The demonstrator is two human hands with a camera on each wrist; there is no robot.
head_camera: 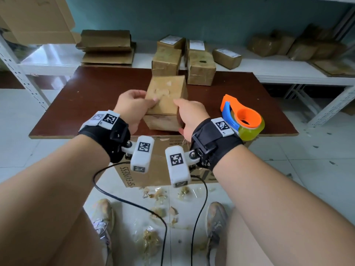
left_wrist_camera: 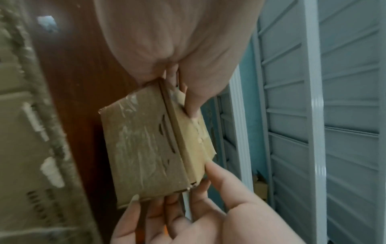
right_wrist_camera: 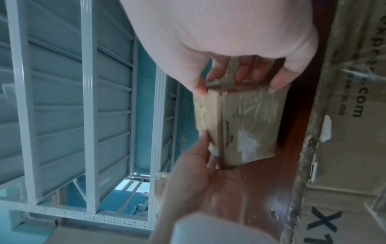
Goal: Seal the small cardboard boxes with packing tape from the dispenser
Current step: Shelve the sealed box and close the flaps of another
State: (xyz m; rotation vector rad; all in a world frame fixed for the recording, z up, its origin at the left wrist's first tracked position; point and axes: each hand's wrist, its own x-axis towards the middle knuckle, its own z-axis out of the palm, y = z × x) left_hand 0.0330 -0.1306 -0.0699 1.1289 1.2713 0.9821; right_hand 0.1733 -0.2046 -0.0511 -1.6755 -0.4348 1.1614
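A small brown cardboard box (head_camera: 165,100) stands near the front edge of the dark brown table board (head_camera: 92,96), its top flaps folded down, with old tape traces on its faces. My left hand (head_camera: 132,108) grips its left side, thumb on the top flap. My right hand (head_camera: 190,114) grips its right side. The left wrist view shows the box (left_wrist_camera: 146,148) between my left hand (left_wrist_camera: 188,214) and the right hand above. The right wrist view shows the same box (right_wrist_camera: 248,125) held by my right hand (right_wrist_camera: 198,181). The orange and blue tape dispenser (head_camera: 244,118) lies on the table, right of my right wrist.
Several taped boxes (head_camera: 199,68) stand at the table's back edge and on the white shelf (head_camera: 288,73) behind. Flattened cardboard (head_camera: 107,47) is stacked back left. A large printed carton (head_camera: 153,169) sits under the table. Tape scraps (head_camera: 149,240) and two cables (head_camera: 165,227) lie by my feet.
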